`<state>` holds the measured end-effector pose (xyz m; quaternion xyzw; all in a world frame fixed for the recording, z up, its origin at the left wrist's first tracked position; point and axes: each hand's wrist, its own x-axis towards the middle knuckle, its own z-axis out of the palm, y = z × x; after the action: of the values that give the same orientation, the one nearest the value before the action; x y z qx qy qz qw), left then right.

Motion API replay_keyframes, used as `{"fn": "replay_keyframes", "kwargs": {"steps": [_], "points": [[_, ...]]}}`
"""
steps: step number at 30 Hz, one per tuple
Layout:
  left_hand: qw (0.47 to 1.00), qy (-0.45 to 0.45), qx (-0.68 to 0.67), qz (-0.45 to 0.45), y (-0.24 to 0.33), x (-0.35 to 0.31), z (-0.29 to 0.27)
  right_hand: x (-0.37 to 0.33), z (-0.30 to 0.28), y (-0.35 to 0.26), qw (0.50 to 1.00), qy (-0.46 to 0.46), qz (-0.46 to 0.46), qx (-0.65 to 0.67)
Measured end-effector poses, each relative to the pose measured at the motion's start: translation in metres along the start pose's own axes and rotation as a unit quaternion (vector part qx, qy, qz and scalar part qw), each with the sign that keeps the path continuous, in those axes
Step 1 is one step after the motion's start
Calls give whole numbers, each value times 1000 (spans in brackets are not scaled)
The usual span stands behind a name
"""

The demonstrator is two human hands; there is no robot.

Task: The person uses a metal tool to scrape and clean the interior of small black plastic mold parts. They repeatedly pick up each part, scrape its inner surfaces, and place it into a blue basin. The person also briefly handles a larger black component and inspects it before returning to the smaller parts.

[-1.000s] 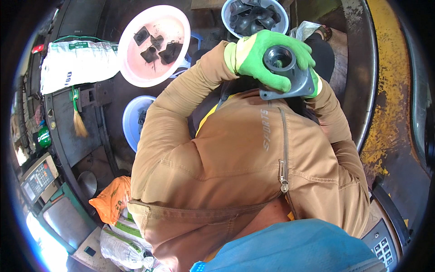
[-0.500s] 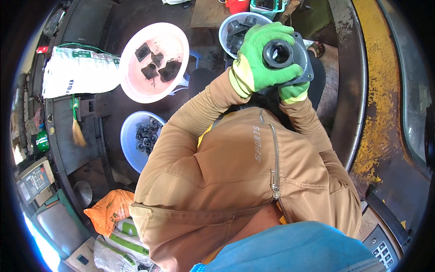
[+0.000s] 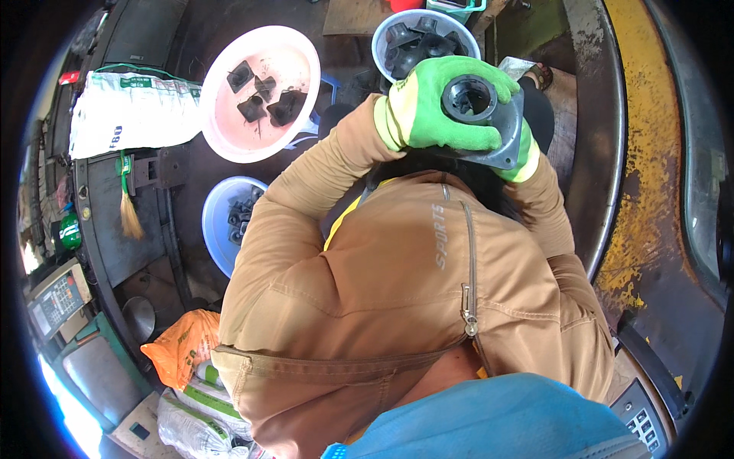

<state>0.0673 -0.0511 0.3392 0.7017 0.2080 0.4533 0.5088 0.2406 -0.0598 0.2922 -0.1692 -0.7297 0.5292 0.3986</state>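
Both my hands wear green gloves with yellow cuffs. My left hand is closed round a black flanged part, its fingers curled along either side of the round collar. The part has a square plate with corner holes, and its hollow collar faces up toward me. My right hand is behind and under the plate's right edge; its fingers are hidden there. Just beyond my left hand stands a white basin heaped with similar black parts.
To the left, a large pinkish-white basin holds several black square pieces. Below it, a bluish-white basin contains small dark parts. A white sack and an orange bag lie farther left. A rusty yellow machine edge runs along the right.
The flanged part has turned and tilted slightly in my left hand, and both hands are a little lower. My right hand has shifted to the right, round the plate's edge.
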Motion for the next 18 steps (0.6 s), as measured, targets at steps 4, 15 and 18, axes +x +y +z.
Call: {"fn": "replay_keyframes", "kwargs": {"steps": [4,15,18], "points": [[990,-117,-74,15,-10,0,-4,-17,-1,-4,992,-23,116,50],[950,229,-155,-145,-64,-12,-12,-19,3,25,676,184,195,686],[961,252,-106,-52,-79,-1,-12,-29,-5,28,664,253,210,672]]}}
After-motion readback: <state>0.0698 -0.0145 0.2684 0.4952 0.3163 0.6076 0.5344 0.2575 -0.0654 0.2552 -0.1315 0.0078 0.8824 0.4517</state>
